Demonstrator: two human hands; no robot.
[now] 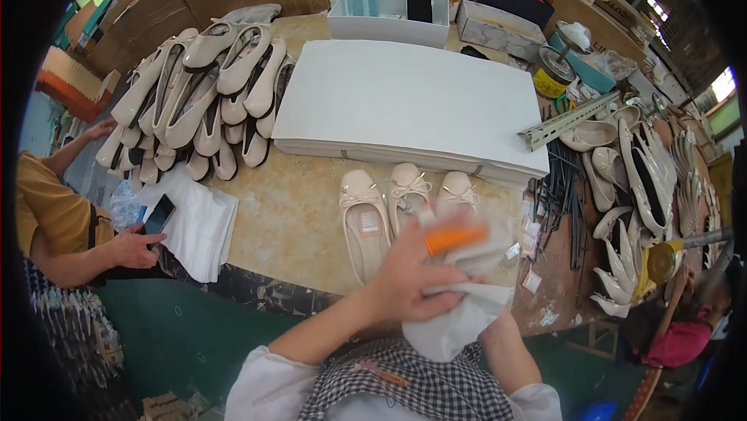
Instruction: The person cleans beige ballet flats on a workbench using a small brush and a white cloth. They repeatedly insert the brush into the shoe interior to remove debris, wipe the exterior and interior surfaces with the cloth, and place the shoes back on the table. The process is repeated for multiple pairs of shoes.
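In front of me, my left hand (414,275) is closed on a crumpled white sheet of thin paper or cloth (459,321). My right hand is mostly behind that sheet, so its fingers are hidden; only the wrist and forearm show. A bright orange object (456,236), smeared by motion, is at the top of my left hand; its kind and which hand has it are unclear. Just beyond are three beige ballet flats with bows: a left one (359,195), a middle one (406,181) and a right one (457,187), the last two partly covered by my hands.
A tall stack of white sheets (412,102) lies behind the flats. Piled beige flats (194,102) stand left, more shoes (646,180) right. Black strips (572,211) and a metal rail (572,119) lie right. Beside white cloths (198,219), a person holds a phone (159,215).
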